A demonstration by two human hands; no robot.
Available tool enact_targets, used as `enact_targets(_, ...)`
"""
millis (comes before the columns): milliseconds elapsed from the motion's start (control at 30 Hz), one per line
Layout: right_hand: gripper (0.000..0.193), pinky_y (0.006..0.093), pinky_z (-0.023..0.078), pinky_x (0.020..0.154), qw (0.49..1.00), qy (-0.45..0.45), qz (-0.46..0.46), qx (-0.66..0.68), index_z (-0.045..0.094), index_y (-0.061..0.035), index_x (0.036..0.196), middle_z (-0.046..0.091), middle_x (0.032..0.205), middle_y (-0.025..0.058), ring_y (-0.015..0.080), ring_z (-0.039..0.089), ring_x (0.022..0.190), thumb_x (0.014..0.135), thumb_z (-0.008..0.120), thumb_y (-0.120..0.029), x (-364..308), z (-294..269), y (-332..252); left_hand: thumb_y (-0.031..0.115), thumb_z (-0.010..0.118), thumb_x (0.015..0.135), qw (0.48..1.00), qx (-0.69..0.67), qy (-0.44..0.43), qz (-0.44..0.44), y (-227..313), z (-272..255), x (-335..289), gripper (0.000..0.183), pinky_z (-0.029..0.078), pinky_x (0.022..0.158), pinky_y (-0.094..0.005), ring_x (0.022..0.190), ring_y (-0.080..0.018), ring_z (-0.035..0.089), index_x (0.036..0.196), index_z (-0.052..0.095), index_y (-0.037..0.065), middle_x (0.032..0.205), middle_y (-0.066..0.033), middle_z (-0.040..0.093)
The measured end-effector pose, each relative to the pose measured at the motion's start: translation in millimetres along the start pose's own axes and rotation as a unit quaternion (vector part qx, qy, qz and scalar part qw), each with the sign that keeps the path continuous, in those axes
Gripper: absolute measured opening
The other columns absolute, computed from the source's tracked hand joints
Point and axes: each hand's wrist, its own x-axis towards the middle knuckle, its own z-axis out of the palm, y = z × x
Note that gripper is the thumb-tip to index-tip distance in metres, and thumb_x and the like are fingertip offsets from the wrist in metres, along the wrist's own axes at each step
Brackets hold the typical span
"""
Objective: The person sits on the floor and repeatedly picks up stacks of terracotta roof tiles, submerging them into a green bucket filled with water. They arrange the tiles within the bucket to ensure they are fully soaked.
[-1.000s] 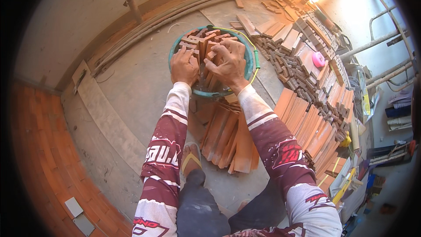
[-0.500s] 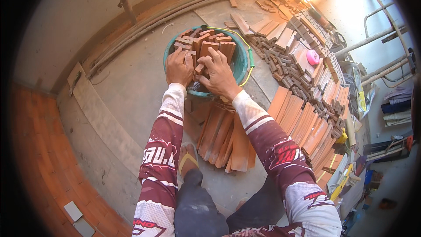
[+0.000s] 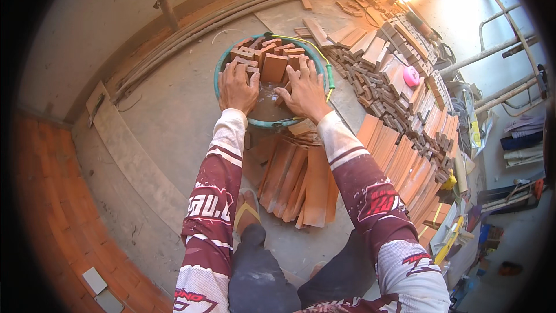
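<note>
A green bucket (image 3: 267, 123) stands on the floor in front of me. Reddish-brown tile strips (image 3: 274, 68) are packed on end toward its far side, and murky water (image 3: 267, 103) shows at its near side. My left hand (image 3: 238, 88) rests over the strips at the bucket's left, its fingers stretched forward and thumb apart. Over the right side lies my right hand (image 3: 306, 94), fingers spread against the strips there. Neither hand is wrapped round a piece; what lies under the palms is hidden. The bucket's yellow-green handle (image 3: 329, 75) hangs along the right rim.
Long terracotta tiles (image 3: 289, 179) lie between the bucket and my feet. To the right are large stacks of cut tiles (image 3: 399, 156), with a pink round object (image 3: 411, 76) on top. Metal pipes (image 3: 492, 58) lean at the far right; a long board (image 3: 130, 153) lies left.
My hands have moved apart and their fingers have straightened. The small piece near my right fingers is out of their pinch, and water now shows between the hands.
</note>
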Motion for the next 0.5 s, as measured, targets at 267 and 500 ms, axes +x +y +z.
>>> enact_targets(267,0.079,0.0605,0.028,0.115,0.994,-0.007,-0.101,0.042,0.033,-0.0115,0.156,0.033,0.156,0.0287,0.0462,0.029,0.147,0.092,0.065,-0.045,24,9,28,0.038,0.057,0.099,0.997,0.070,-0.017,0.028,-8,11,3,0.052,0.025,0.120,-0.0504,0.143,-0.0412,0.039,0.141,0.056,0.009,0.152,-0.0244,0.044)
enact_targets(500,0.051,0.0543,0.043,0.100,0.994,-0.025,-0.071,0.084,0.064,-0.0115,0.127,0.055,0.134,0.0199,0.0386,0.046,0.130,0.085,0.071,-0.039,2,-1,21,0.040,0.060,0.097,0.997,0.081,-0.005,0.019,-6,1,0,0.051,0.028,0.119,-0.0495,0.138,-0.0402,0.044,0.137,0.061,0.008,0.146,-0.0251,0.050)
